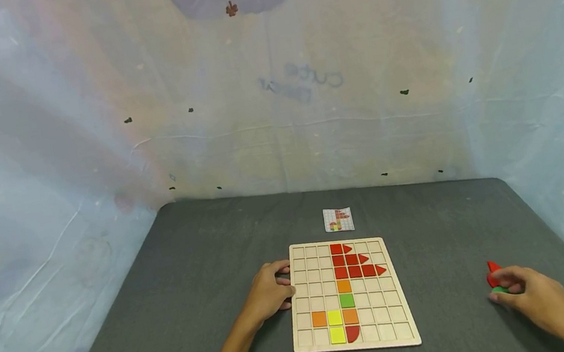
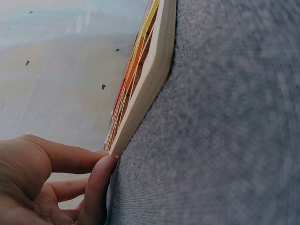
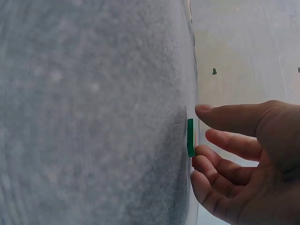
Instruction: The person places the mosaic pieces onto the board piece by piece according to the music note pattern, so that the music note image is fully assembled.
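A wooden grid board (image 1: pixel 312 276) lies on the table, with red, orange, green and yellow pieces set in some of its squares. At its left edge my left hand (image 1: pixel 269 290) holds the rim. The left wrist view shows the thumb and forefinger of the left hand (image 2: pixel 61 183) meeting at the wooden edge. Far to the right, my right hand (image 1: pixel 537 293) is around a green piece (image 3: pixel 190 137), thumb held apart from the curled fingers. Red pieces (image 1: pixel 493 266) lie beside the fingertips, partly hidden by them.
Behind the board lies a small pattern card (image 1: pixel 338 220) printed with a coloured grid figure. The dark grey table (image 1: pixel 215 241) has rounded far corners. A pale sheet (image 1: pixel 235 158) with small dark marks hangs behind it and along both sides.
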Tool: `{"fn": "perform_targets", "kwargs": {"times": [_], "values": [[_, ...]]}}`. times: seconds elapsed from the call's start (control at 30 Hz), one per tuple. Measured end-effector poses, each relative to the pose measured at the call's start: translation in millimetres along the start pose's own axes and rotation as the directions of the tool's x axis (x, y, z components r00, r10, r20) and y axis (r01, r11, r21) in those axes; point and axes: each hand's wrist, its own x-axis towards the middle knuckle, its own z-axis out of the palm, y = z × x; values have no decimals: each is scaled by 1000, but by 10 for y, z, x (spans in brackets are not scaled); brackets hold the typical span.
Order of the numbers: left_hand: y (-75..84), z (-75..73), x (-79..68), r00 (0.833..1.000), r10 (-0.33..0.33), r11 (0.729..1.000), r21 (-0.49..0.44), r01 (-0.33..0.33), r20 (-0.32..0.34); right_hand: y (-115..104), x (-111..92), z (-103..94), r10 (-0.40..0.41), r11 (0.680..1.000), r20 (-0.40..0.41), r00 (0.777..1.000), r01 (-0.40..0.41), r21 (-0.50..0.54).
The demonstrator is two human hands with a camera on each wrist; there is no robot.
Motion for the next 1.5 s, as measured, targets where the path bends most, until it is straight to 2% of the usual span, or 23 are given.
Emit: {"fn": "perform_targets", "kwargs": {"times": [0.17, 0.4, 0.67, 0.9, 1.13, 1.33, 1.5], "values": [[-13, -1, 9, 1000, -6, 1000, 5, 6, 1, 37, 28, -18, 43, 999, 41, 998, -42, -15], [-11, -3, 11, 1000, -3, 1000, 4, 3, 2, 60, 8, 6, -55, 998, -54, 997, 54, -22], [-17, -6, 13, 1000, -18, 1000, -3, 18, 7, 38, 30, 3, -14, 999, -12, 1000, 14, -33], [-9, -4, 6, 1000, -9, 1000, -6, 9, 8, -4, 25, 30, -42, 998, -38, 998, 41, -42], [-16, 1, 10, 1000, -7, 1000, -3, 7, 5, -35, 62, 20, -20, 1000, 10, 1000, 20, 12], [-19, 8, 14, 1000, -19, 1000, 0, 19, 1, 3, 52, -9, 13, 999, 50, 999, -11, -34], [-20, 8, 15, 1000, -29, 1000, 2, 29, 0, -2, 39, -5, 13, 999, 72, 997, -11, -33]]}}
